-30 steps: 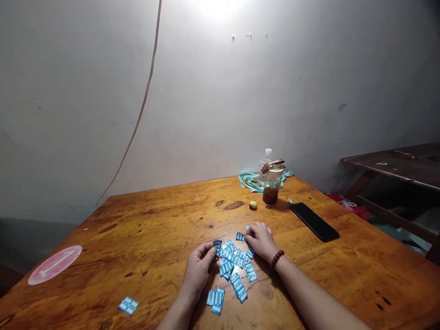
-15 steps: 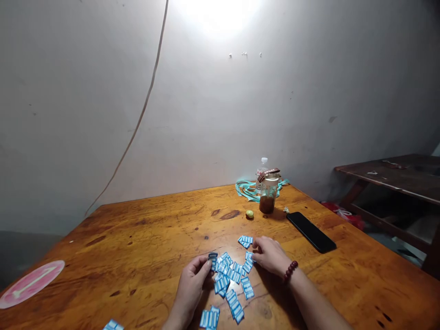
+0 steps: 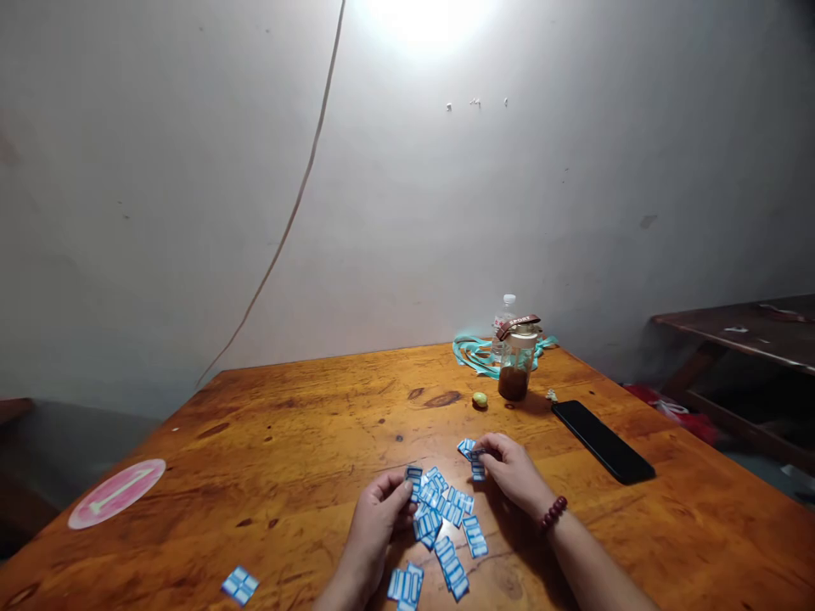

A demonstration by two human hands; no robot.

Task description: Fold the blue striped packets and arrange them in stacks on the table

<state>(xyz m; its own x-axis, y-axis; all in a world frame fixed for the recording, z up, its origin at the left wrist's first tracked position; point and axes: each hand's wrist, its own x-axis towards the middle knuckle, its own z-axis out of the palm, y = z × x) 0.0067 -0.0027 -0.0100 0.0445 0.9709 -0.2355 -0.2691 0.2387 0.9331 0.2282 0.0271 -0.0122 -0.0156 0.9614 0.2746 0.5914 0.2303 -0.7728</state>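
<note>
L grip (image 3: 377,513) is narrow, thumb and fingers pinching a card (image 3: 413,482); can't tell if it's one or a few. R grip (image 3: 513,473) is also narrow, w/ another card (image 3: 477,467) at the fingertips. Loose cards (image 3: 449,512) lie overlapped on the worktop (image 3: 318,441) between the grips and nearer the wearer; a lone card (image 3: 240,585) sits well left of L grip. Cards look v. light, thin and fairly stiff, prob. smooth enough to slide over each other; corners may bend. Best hold: opp. edges, thumb vs. fingertip, lifting one edge first. Writing: "SPORT" on the strap (image 3: 519,322) beyond R grip; red marks on the bottle (image 3: 505,311) label, too small to read. Pink disc (image 3: 118,494), far left of L grip, has a pale mark, poss. "1". No brand legible on cards.
</note>
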